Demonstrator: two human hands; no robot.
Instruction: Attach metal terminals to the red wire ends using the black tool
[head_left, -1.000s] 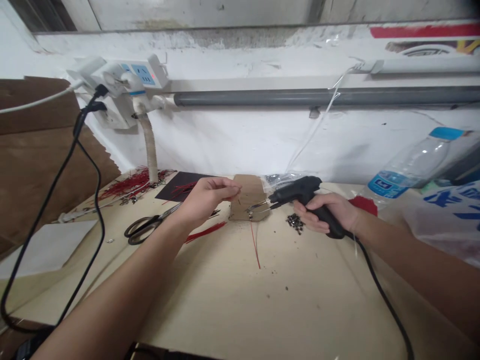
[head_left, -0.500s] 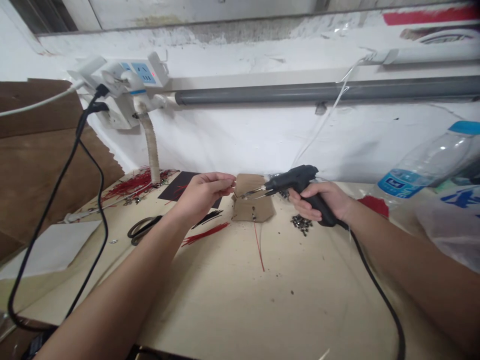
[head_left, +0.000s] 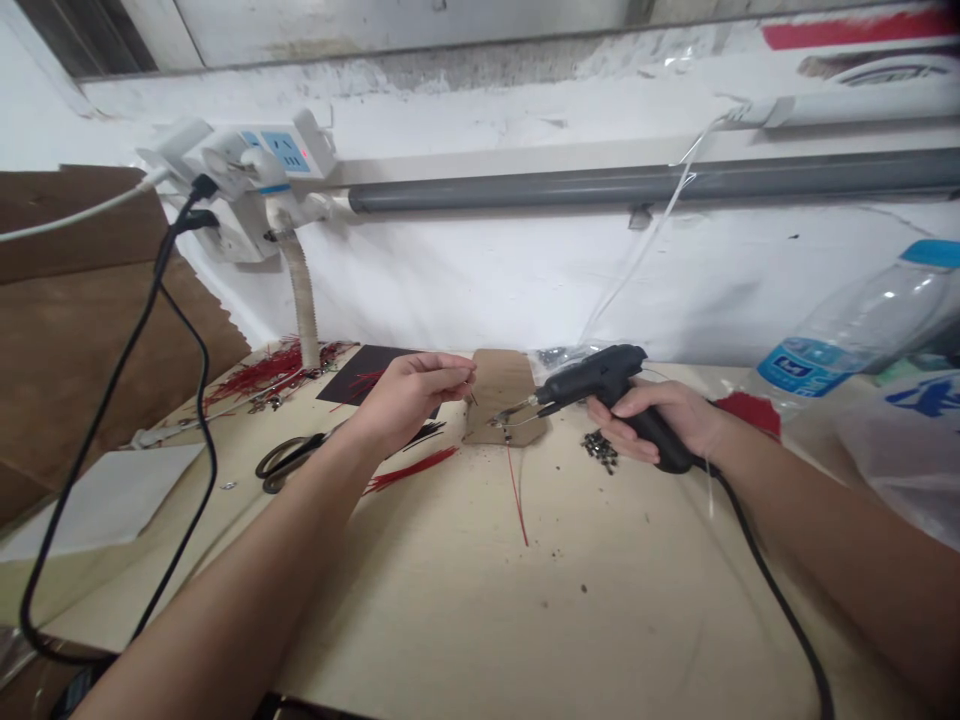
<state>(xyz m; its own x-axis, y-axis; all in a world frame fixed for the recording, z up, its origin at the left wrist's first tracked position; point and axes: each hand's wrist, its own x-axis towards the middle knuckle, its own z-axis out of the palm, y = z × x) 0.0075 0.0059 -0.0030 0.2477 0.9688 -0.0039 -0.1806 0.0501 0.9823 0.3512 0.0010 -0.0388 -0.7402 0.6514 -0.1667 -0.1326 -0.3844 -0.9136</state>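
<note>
My right hand [head_left: 664, 420] grips the handle of a black soldering gun [head_left: 592, 380], whose metal tip points left and down at a small brown cardboard piece [head_left: 501, 385]. A thin red wire [head_left: 516, 495] runs from the cardboard toward me across the beige table [head_left: 480, 600]. My left hand [head_left: 412, 395] hovers left of the cardboard, fingers pinched on a tiny thin piece I cannot make out. A small heap of dark metal bits [head_left: 600, 448] lies under the gun.
Black scissors [head_left: 289, 462] and a bundle of red wires [head_left: 412, 468] lie left of centre. More red wires [head_left: 259, 368] pile at the back left beneath a power strip [head_left: 247, 160]. A black cord [head_left: 772, 590] trails from the gun. A plastic bottle [head_left: 847, 340] lies at right.
The soldering gun's tip has dropped from near my left fingers down onto the cardboard piece. My right hand shifted slightly right and lower. My left hand stayed pinched in nearly the same place.
</note>
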